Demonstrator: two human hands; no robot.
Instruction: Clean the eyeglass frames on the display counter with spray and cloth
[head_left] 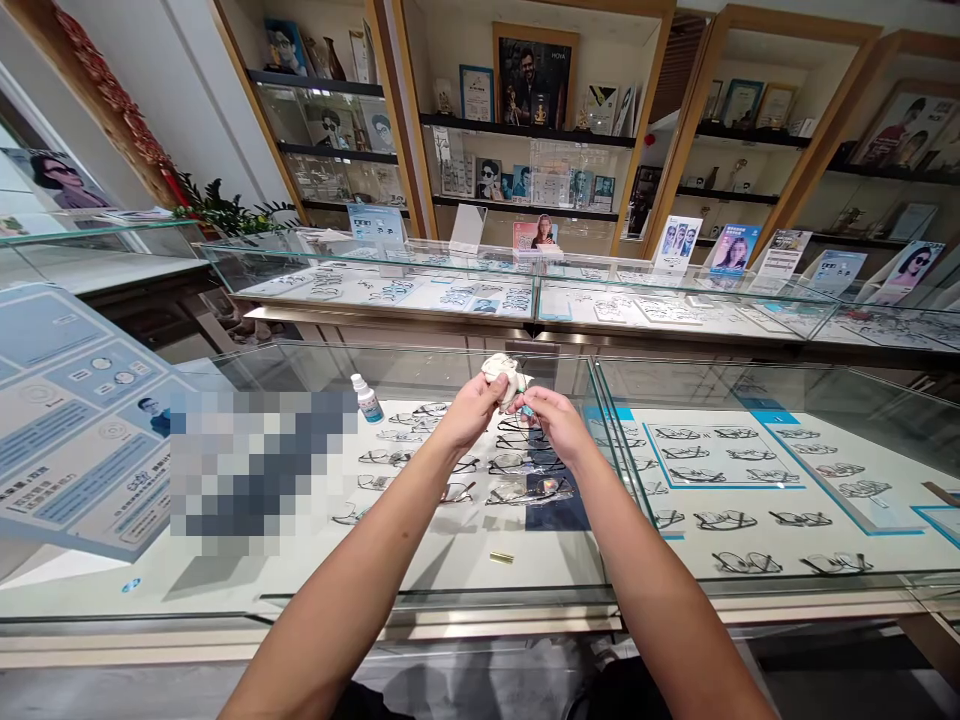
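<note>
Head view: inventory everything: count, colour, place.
Glass cases: several, clear, near and far
Cloth: one, off-white, in left hand
Teal item: one, teal, by right hand
Eyeglasses: many, mostly dark, across cases
Bottle: one, white, left of hands
Strip: one, gold, front centre
Panel: one, blue-and-white, far left
Display cards: several, multicoloured, atop far cases
Shelves: several, black, back wall
Framed pictures: several, multicoloured, on shelves
Plant: one, green, back left
Left hand: one, bare, around cloth
Right hand: one, bare, beside cloth

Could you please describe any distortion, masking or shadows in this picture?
In the head view, wooden shelf frames splay outward; coarse mosaic hides a patch left of the white bottle; soft shadow falls on the counter below it.
</note>
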